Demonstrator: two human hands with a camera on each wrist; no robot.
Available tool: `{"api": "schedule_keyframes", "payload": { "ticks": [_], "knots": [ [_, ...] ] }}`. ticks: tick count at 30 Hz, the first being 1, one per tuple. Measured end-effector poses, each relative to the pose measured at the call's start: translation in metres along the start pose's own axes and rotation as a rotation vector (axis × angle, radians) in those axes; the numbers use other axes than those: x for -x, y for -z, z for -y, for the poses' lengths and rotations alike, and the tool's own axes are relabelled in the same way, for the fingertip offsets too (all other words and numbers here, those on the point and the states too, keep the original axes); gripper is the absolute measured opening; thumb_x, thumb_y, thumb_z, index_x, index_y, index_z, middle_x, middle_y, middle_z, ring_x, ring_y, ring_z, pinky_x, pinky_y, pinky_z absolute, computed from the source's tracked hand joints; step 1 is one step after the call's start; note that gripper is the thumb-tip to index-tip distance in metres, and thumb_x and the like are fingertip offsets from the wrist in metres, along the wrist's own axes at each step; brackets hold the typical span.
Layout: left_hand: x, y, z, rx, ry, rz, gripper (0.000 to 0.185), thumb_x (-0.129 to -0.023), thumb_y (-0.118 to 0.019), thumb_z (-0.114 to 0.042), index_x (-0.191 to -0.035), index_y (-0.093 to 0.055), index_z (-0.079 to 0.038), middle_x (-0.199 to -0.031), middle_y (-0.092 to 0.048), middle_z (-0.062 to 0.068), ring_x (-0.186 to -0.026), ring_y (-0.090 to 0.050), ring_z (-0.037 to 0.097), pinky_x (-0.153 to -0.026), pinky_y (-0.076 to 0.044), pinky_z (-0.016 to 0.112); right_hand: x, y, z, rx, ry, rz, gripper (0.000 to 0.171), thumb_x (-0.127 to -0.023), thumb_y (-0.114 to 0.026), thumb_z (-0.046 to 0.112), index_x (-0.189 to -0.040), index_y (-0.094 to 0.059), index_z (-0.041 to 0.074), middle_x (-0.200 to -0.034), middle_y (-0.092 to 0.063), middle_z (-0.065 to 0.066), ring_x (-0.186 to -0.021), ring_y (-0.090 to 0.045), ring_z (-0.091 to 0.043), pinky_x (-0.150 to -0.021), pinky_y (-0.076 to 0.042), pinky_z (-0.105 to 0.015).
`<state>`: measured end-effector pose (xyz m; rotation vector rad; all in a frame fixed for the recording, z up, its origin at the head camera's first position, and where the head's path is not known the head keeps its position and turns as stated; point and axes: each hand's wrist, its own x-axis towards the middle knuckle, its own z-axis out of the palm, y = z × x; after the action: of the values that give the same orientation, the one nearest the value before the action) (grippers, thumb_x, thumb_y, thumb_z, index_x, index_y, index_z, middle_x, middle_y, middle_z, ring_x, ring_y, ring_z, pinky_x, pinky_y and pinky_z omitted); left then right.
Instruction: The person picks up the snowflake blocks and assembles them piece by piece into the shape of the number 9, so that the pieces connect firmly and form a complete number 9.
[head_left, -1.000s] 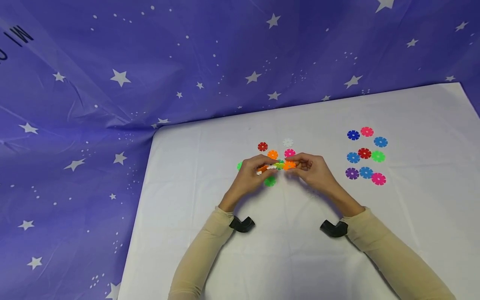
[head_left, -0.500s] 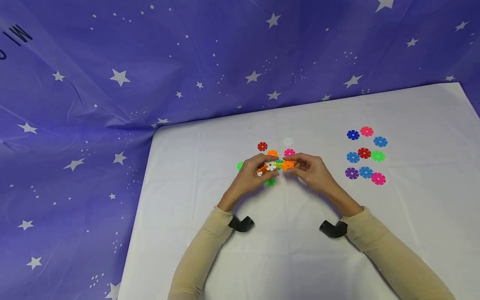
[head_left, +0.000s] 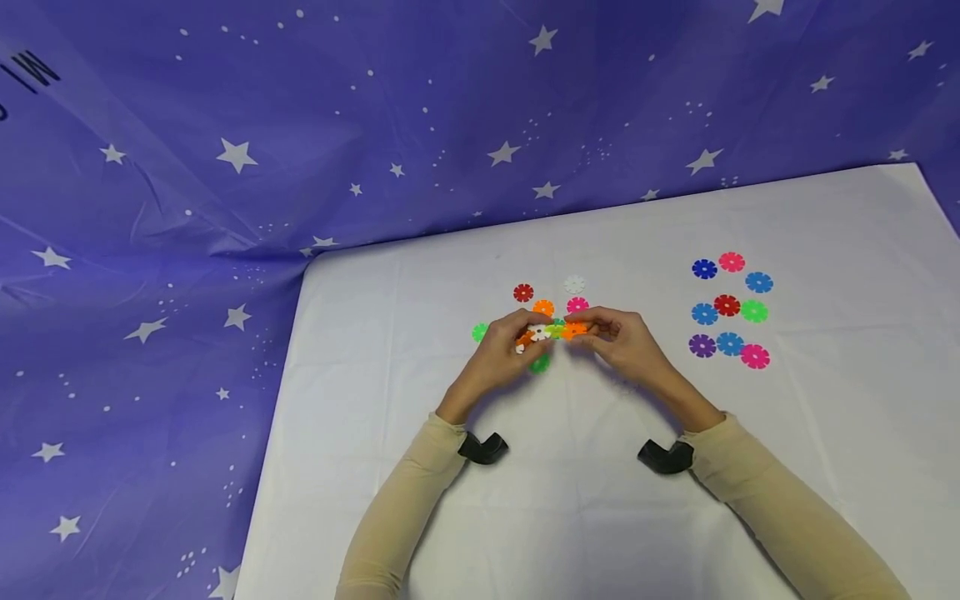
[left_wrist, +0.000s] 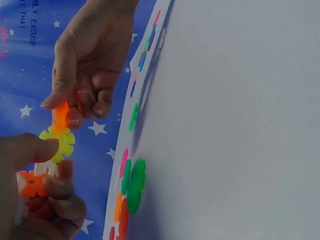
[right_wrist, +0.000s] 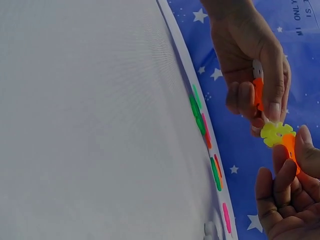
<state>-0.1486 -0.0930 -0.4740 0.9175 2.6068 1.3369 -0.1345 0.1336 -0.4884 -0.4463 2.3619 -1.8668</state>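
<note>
Chain of plastic flowers (head_left: 550, 332) hangs between my hands just above the white table (head_left: 825, 467), its long axis running nine to three. My left hand (head_left: 501, 354) pinches the orange and white end at nine; my right hand (head_left: 624, 340) pinches the orange flower (head_left: 574, 330) at three, both equally near

Left hand (left_wrist: 35, 195) at seven o'clock and right hand (left_wrist: 90, 60) at eleven pinch a chain of interlocked discs (left_wrist: 56, 145) beside the white surface (left_wrist: 235, 125).
</note>
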Motion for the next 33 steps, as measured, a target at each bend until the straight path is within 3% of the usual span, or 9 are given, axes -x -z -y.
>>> {"api": "schedule_keyframes", "payload": {
  "ticks": [6,11,15,19,24,29,33],
  "knots": [
    [0.000,0.002,0.000,-0.023,0.000,0.040,0.027,-0.092,-0.067,-0.011,-0.117,-0.064,0.001,-0.105,-0.068,0.010,-0.074,-0.048,0.012,-0.066,-0.041,0.021,0.000,-0.002,0.000,-0.018,-0.014,0.010,0.028,-0.087,-0.073,0.006,-0.113,-0.069,-0.002,-0.108,-0.068,-0.019,-0.083,-0.062,-0.007,-0.078,-0.052,-0.013],
    [0.000,0.008,-0.002,-0.037,0.034,0.084,0.029,-0.092,-0.068,-0.013,-0.118,-0.063,-0.001,-0.108,-0.067,0.008,-0.081,-0.051,0.015,-0.073,-0.044,0.024,-0.001,-0.001,0.004,0.020,-0.028,0.060,0.033,-0.087,-0.073,0.009,-0.119,-0.066,0.001,-0.101,-0.067,-0.014,-0.081,-0.059,-0.012,-0.076,-0.051,-0.014],
    [0.000,0.013,-0.001,-0.060,0.043,0.064,0.030,-0.091,-0.070,-0.012,-0.118,-0.063,-0.003,-0.113,-0.067,0.007,-0.089,-0.057,0.016,-0.081,-0.048,0.027,-0.003,0.008,0.000,0.110,0.004,0.083,0.040,-0.089,-0.072,0.011,-0.126,-0.061,0.003,-0.098,-0.065,-0.010,-0.077,-0.054,-0.015,-0.069,-0.048,-0.018],
    [-0.001,0.015,0.002,-0.060,0.019,0.021,0.029,-0.088,-0.072,-0.008,-0.115,-0.065,-0.003,-0.114,-0.068,0.008,-0.096,-0.061,0.017,-0.086,-0.050,0.030,-0.003,0.024,-0.004,0.201,0.020,0.020,0.039,-0.088,-0.072,0.009,-0.125,-0.061,0.003,-0.095,-0.067,-0.009,-0.074,-0.051,-0.016,-0.064,-0.043,-0.019],
    [-0.001,0.015,0.005,-0.050,0.019,0.015,0.029,-0.088,-0.072,-0.007,-0.115,-0.065,-0.003,-0.114,-0.068,0.009,-0.100,-0.062,0.018,-0.088,-0.050,0.031,-0.004,0.038,-0.010,0.284,0.019,-0.027,0.035,-0.086,-0.075,0.009,-0.119,-0.065,0.003,-0.089,-0.066,-0.008,-0.072,-0.049,-0.018,-0.062,-0.041,-0.017],
    [0.000,0.015,0.006,-0.073,0.043,0.002,0.029,-0.088,-0.073,-0.010,-0.115,-0.064,-0.004,-0.111,-0.068,0.007,-0.086,-0.055,0.016,-0.077,-0.046,0.026,-0.007,0.041,-0.021,0.480,0.022,0.011,0.040,-0.081,-0.080,0.010,-0.117,-0.065,0.001,-0.090,-0.058,-0.008,-0.075,-0.046,-0.019,-0.063,-0.039,-0.020],
    [0.001,0.015,0.006,-0.075,0.078,0.025,0.028,-0.090,-0.072,-0.015,-0.115,-0.062,-0.005,-0.103,-0.066,0.005,-0.076,-0.046,0.014,-0.068,-0.039,0.023,-0.007,0.041,-0.021,0.582,0.002,0.038,0.037,-0.082,-0.078,0.009,-0.115,-0.065,-0.002,-0.093,-0.054,-0.011,-0.079,-0.048,-0.022,-0.070,-0.045,-0.030]
  ]
}}
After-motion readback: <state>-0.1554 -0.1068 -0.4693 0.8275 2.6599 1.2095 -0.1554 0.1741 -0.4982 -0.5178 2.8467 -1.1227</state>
